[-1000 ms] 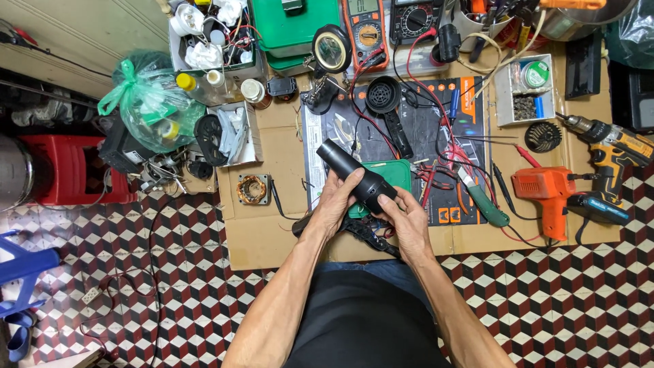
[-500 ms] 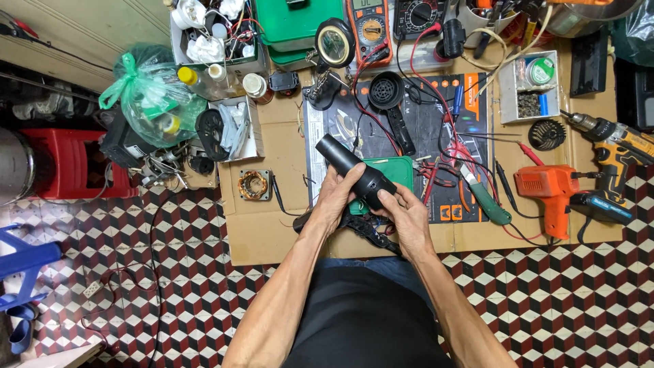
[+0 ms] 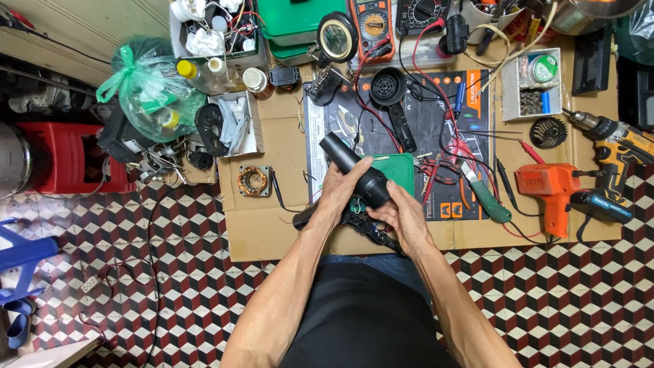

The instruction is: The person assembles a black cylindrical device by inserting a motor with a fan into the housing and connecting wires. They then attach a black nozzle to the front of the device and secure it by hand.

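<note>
A single head-worn camera looks almost straight down from above the person — near enough that both forearms fill the lower middle — taking in the cardboard-covered bench (image 3: 272, 225) ahead and the checkered floor (image 3: 170, 300) to the left and right.

black barrel (image 3: 355, 169) unmoved, right hand (image 3: 403, 217) slightly lower

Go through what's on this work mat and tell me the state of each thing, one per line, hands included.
Left hand: gripping the black hair dryer body.
Right hand: cupped under its near end.
Black hair dryer body: held off the mat, tilted, nozzle pointing away.
Green plastic bag: knotted shut, full.
Orange soldering gun: lying flat, untouched.
Cordless drill: lying on its side.
Green-handled cutter: lying on the mat; blade hard to tell.
</note>
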